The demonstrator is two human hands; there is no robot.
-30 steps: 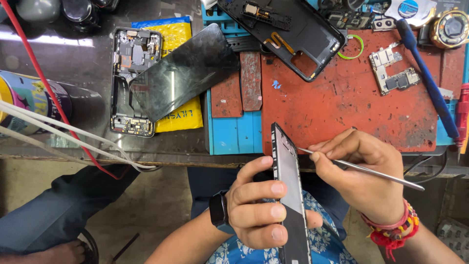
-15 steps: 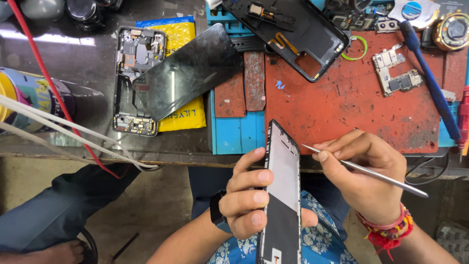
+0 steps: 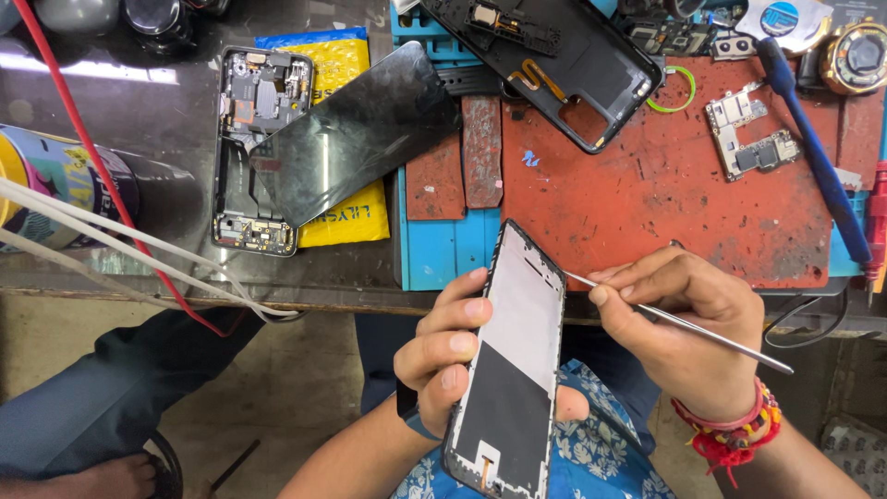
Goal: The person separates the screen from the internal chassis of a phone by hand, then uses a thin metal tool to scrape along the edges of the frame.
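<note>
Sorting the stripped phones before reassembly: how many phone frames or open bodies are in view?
3. One phone frame is in the left hand, one open phone body lies under a black screen panel, and one black housing rests on the red mat. Others may be out of view.

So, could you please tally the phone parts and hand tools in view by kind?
Phone frames or housings: 3: one in the left hand at, one on the bench, one black
Loose dark screen panel: 1
Bare circuit board: 1
Metal pick in the right hand: 1
Blue-handled screwdriver: 1
Total: 7
</note>
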